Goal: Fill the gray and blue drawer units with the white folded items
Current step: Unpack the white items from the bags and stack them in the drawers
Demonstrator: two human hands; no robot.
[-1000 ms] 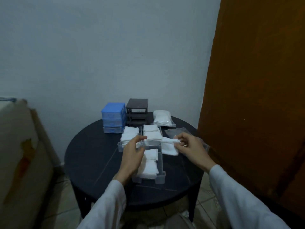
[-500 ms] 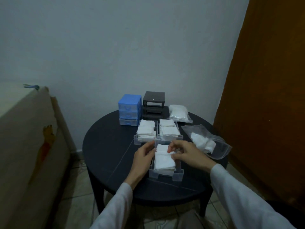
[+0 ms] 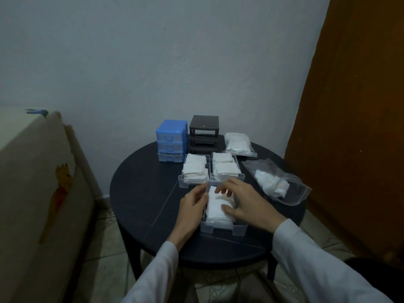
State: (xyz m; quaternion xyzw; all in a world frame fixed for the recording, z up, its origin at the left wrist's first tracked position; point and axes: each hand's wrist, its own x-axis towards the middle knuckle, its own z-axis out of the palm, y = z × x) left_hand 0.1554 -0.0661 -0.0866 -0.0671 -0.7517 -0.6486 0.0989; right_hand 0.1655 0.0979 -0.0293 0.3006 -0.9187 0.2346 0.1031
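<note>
Blue drawer unit (image 3: 172, 142) & gray drawer unit (image 3: 204, 130) are stood side by side at desk's far edge, gray frame emptied of drawers. Three clear drawers (image 3: 223, 228) are laid nearer, each packed w/ white folded items (image 3: 216, 209).

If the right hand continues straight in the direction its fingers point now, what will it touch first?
The right hand points left and slightly away, over the near drawer. It would probably first meet the left hand at that drawer's left wall, though depth is unclear.
</note>
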